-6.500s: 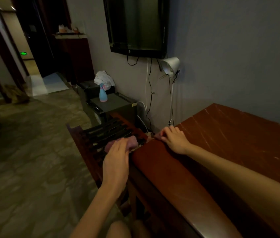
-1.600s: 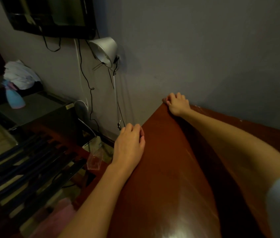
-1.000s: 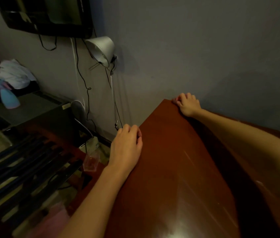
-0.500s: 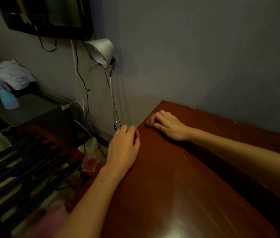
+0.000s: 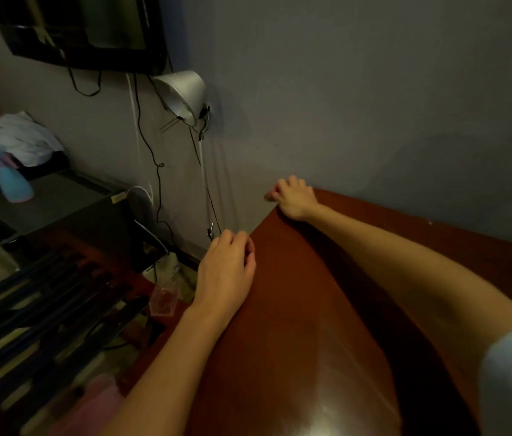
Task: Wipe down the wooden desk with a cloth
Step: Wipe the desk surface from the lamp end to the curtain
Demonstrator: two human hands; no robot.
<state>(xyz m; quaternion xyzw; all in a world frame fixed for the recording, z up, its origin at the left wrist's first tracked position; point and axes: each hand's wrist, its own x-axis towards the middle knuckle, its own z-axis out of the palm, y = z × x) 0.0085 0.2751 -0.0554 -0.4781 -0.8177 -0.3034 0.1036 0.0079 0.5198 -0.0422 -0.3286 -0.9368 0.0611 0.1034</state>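
The wooden desk [image 5: 305, 325] is reddish brown and glossy and fills the lower right. My left hand [image 5: 228, 272] rests on the desk's left edge with loosely curled fingers, holding nothing. My right hand [image 5: 294, 198] lies at the far left corner against the grey wall, fingers curled. A small dark reddish bit of cloth [image 5: 269, 196] sticks out past its fingertips; most of it is hidden under the hand. A pink cloth [image 5: 97, 404] lies on the slatted rack at lower left.
A dark slatted rack [image 5: 37, 309] stands left of the desk, with a small clear box [image 5: 165, 298] by it. A white lamp [image 5: 182, 96], cables and a wall screen [image 5: 85, 26] are behind. A blue spray bottle [image 5: 14, 180] stands on a low cabinet.
My right hand has slid from beside my left hand back along the desk to the far corner by the wall. My left hand has stayed on the edge.
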